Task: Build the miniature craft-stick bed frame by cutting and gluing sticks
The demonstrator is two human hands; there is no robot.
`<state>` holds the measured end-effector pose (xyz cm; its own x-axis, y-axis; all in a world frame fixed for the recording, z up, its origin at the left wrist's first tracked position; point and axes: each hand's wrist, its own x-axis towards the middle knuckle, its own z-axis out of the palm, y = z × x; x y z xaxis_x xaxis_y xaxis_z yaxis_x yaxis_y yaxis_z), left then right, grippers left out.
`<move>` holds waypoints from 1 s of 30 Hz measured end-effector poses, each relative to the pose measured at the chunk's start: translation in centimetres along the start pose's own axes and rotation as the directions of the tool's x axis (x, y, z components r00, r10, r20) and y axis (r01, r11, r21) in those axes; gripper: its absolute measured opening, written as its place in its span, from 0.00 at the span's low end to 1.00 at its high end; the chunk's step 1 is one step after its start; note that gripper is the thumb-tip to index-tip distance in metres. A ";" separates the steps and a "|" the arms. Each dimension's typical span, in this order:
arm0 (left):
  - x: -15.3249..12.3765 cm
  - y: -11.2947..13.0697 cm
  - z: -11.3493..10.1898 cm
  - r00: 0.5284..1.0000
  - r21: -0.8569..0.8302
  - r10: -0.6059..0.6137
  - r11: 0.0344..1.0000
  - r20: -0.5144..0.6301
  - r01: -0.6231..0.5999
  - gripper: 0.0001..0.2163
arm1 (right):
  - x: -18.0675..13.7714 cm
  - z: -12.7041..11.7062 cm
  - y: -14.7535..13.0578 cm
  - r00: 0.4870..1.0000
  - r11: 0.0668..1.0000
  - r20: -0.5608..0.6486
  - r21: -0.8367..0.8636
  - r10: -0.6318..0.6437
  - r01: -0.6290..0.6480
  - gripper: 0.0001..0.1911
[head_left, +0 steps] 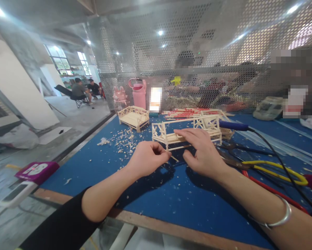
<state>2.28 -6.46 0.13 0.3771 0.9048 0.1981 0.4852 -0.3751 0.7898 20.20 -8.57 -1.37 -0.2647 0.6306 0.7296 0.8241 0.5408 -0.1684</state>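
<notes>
A small model sofa frame of pale wooden sticks point(169, 133) stands on the blue table mat point(156, 198). My left hand point(147, 159) is closed in a pinch on a thin wooden stick point(179, 147) at the frame's front edge. My right hand point(201, 151) rests with fingers spread over the front rail of the frame, touching it. A silver bangle point(279, 217) circles my right wrist.
A finished stick sofa point(133, 117) stands at the back left amid wood shavings point(124, 139). A blue-handled tool with black cord point(234, 125), yellow-handled cutters point(273, 168), loose sticks point(187, 113), pink containers point(137, 92) and a perforated screen point(197, 52) with people behind it are nearby.
</notes>
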 end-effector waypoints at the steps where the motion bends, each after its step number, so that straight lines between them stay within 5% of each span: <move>1: 0.0 0.0 0.0 1.000 0.000 0.001 1.000 0.000 -0.001 0.10 | 0.0 0.0 0.0 1.000 1.000 -0.001 0.000 0.000 0.000 0.29; 8: 0.1 -0.1 -0.2 0.999 -0.006 -0.021 1.000 -0.037 0.020 0.10 | -0.2 -0.3 -0.1 0.998 1.000 -0.062 0.025 0.012 -0.011 0.34; 11: 0.3 -0.2 -0.4 0.996 -0.011 -0.039 0.999 -0.074 0.038 0.11 | -0.4 -1.0 -0.4 0.980 0.990 -0.174 0.117 0.099 -0.079 0.15; 12: 0.4 -0.2 -0.4 0.996 -0.011 -0.043 0.999 -0.083 0.042 0.11 | -0.4 -1.1 -0.6 0.973 0.970 -0.144 0.190 0.178 -0.149 0.05; 13: 0.4 -0.2 -0.4 0.995 -0.011 -0.045 0.999 -0.091 0.044 0.11 | -0.4 -1.1 -0.8 0.958 0.921 -0.047 0.292 0.284 -0.259 0.09; 15: 0.3 -0.2 -0.4 0.995 -0.014 -0.049 0.999 -0.088 0.048 0.11 | -0.3 -0.9 -1.2 0.827 0.660 0.286 0.502 0.484 -0.560 0.18; 17: 0.1 -0.2 -0.2 0.996 -0.020 -0.055 0.998 -0.073 0.053 0.11 | 0.0 -0.3 -1.4 0.619 0.242 0.570 0.599 0.540 -0.763 0.21; 18: -0.1 -0.1 -0.1 0.997 -0.026 -0.054 0.998 -0.063 0.052 0.11 | 0.1 0.1 -1.4 0.549 0.057 0.636 0.624 0.542 -0.779 0.21; 20: -0.4 0.0 0.2 0.998 -0.032 -0.042 0.999 -0.049 0.040 0.10 | 0.3 0.7 -1.4 0.502 -0.151 0.652 0.682 0.568 -0.715 0.17; 23: -0.6 0.2 0.6 0.999 -0.027 -0.009 1.000 -0.049 0.007 0.10 | 0.4 1.3 -1.2 0.573 -0.165 0.556 0.789 0.602 -0.592 0.15; 26: -0.8 0.3 1.0 0.998 -0.020 0.015 1.000 -0.056 -0.016 0.11 | 0.3 1.4 -0.8 0.681 -0.067 0.440 0.863 0.585 -0.500 0.18; 30: -1.6 0.3 1.1 0.996 0.014 0.083 0.997 -0.035 -0.082 0.13 | 0.6 0.5 0.0 0.759 0.112 0.325 0.881 0.564 -0.460 0.20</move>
<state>2.75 -8.22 -0.60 0.3880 0.8771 0.2831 0.4637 -0.4512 0.7625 19.80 -7.96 -1.27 0.1008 0.9645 0.2440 -0.2273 0.2611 -0.9382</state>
